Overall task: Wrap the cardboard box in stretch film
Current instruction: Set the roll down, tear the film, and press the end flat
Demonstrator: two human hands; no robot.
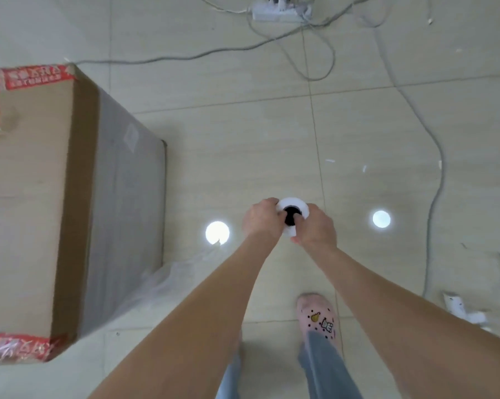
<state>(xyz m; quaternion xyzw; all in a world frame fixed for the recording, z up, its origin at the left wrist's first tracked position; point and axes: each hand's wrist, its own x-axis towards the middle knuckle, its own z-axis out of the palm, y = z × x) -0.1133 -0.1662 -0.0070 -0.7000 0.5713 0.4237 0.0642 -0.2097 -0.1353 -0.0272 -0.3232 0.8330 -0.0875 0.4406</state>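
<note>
A tall cardboard box [32, 203] with red printed tape at its top corners stands on the floor at the left. Its right side is covered with greyish stretch film [124, 203]. A loose sheet of film [185, 272] runs from the box's near corner toward my hands. I hold the white stretch film roll [296, 204] upright, seen end-on with its dark core. My left hand [261, 218] grips its left side and my right hand [315, 226] grips its right side, to the right of the box.
Pale floor tiles with two bright lamp reflections [217, 232]. Grey cables [433, 174] trail across the floor from a white power strip [280, 11] at the top. My foot in a pink clog [319, 315] is below the hands. White scraps [462, 311] lie at the right.
</note>
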